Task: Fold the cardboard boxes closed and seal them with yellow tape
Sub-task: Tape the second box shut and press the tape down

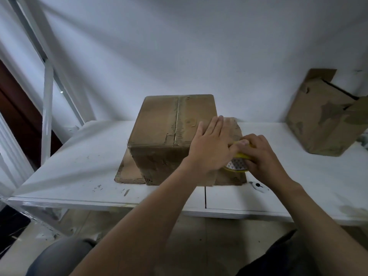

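A brown cardboard box (165,124) stands in the middle of the white table (79,168), its top flaps folded shut along a centre seam. Its bottom flaps spread flat on the table at left and right. My left hand (211,146) lies with straight fingers on the box's right top edge, its thumb against the tape. My right hand (260,156) grips a roll of yellow tape (238,163) just right of the box, fingers curled over the roll. A second, worn cardboard box (322,120) with open flaps leans at the far right of the table.
A small white object with a black dot (258,186) lies on the table near my right wrist. A white wall rises behind the table. A white metal frame (46,116) stands at the left. The table's front edge runs just under my forearms.
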A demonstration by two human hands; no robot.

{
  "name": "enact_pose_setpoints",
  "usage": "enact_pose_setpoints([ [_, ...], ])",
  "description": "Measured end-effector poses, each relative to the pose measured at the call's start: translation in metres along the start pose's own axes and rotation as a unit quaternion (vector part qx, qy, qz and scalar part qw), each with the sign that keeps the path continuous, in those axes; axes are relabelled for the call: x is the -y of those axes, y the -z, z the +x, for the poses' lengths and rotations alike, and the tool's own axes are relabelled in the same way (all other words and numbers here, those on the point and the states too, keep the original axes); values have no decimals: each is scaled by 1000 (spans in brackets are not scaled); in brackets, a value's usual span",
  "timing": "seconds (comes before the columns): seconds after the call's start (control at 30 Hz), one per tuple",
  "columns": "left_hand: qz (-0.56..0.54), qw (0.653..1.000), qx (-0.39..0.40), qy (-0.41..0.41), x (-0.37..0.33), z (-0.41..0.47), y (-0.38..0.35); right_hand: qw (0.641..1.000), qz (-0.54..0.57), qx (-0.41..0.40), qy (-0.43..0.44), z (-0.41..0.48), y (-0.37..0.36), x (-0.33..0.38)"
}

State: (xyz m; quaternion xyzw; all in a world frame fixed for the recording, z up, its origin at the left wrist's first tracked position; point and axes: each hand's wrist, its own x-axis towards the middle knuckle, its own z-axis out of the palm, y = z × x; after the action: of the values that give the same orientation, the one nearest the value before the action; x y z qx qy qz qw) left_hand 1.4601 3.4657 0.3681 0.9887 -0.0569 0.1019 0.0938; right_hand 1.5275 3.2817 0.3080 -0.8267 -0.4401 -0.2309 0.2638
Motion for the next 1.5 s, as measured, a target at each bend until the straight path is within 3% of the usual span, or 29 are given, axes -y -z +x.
enact_pose_setpoints([
  [0.13, 28, 999, -4, -21, 41, -4, 8, 1000, 7, 5, -14, -1, -1, -1],
  [0.43, 47, 995, -37, 83, 141, -34, 35, 995, 14, 81, -51, 0, 12, 17],
  [0.73, 55, 993, -47, 95, 132, -36, 31, 988, -70, 99, -96, 70, -4, 100],
  [0.97, 58, 991, -28, 115, 130, -38, 35, 976, -38, 163, -137, 150, -64, 140],
  [1.27, -10, 987, -85, 138, 167, -49, 37, 954, -109, 203, -194, 123, -40, 87],
  [1.33, -111, 973, -117, 167, 179, -53, 37, 956, -87, 203, -192, 117, -37, 78],
  [1.43, -284, 920, -160, 219, 183, -53, 37, 962, -58, 198, -181, 115, -37, 72],
  [1.5, -221, 935, -180, 210, 181, -54, 34, 968, -65, 190, -150, 116, -35, 77],
])
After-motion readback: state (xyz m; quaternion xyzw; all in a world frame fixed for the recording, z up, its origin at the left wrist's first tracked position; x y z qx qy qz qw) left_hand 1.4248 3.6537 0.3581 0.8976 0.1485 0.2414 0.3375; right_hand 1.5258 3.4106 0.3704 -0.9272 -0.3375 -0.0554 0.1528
